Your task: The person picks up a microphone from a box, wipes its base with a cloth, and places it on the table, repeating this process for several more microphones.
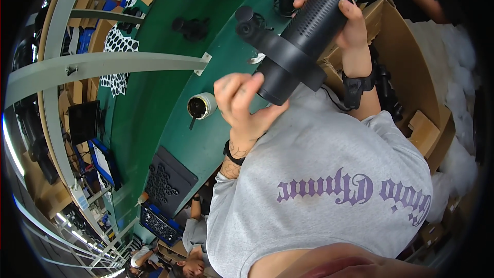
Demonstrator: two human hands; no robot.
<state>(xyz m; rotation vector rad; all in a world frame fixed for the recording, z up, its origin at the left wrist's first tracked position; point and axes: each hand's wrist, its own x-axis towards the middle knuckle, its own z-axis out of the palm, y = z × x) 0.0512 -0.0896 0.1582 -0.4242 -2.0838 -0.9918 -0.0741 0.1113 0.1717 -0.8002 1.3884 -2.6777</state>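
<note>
A black cylindrical microphone (280,80) with a slotted grille at one end is held tilted in front of my chest. My right hand (352,25) wraps round the grille end. My left hand (239,98) grips the smooth lower end between thumb and fingers. A wide black bracket (290,62) crosses the microphone's middle, with a round-ended joint (249,25) sticking out to the left. Below my left hand's side of the bench stands an open white jar (203,105) with dark stuff inside and a thin dark stick at its rim.
A green bench (177,139) runs beside me, with more black bracketed parts (190,28) on it. A dark tray of rings (167,180) lies nearer. A metal post (144,62) crosses the left. At right, a cardboard box (419,67) holds black parts. Other people (195,237) sit along the bench.
</note>
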